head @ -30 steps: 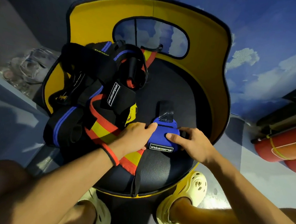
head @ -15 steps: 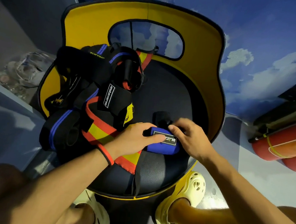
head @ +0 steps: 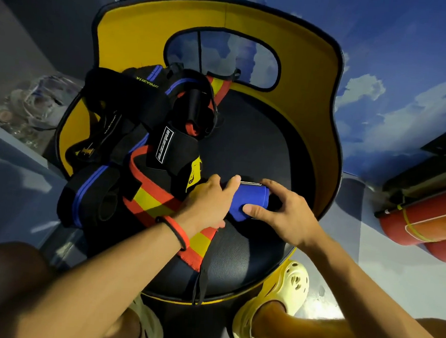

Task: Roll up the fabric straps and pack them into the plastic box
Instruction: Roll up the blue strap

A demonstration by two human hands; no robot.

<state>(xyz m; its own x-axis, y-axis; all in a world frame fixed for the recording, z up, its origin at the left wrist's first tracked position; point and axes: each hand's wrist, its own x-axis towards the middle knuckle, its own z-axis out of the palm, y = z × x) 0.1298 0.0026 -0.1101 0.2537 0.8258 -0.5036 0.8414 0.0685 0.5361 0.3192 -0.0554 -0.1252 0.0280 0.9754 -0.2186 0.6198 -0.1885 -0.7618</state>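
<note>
A blue fabric strap [head: 248, 199], rolled into a short cylinder, lies on the black seat [head: 239, 262] of a yellow-backed chair. My left hand [head: 209, 202] grips its left end, fingers curled over the top. My right hand [head: 279, 212] pinches its right end between thumb and fingers. A heap of loose straps [head: 128, 141], black with blue edges and red with yellow, covers the seat's left half. A clear plastic box [head: 33, 105] sits on the floor at the far left, its contents blurred.
The chair's yellow backrest [head: 311, 101] curves round the far and right sides of the seat. Red fire extinguishers [head: 424, 220] lie on the floor at the right. My feet in pale clogs [head: 284, 292] stand by the seat's front edge.
The blue strap has been rolled further away from me; its black tail, flat on the seat a second ago, is now wound in. Both hands moved forward with the roll.
</note>
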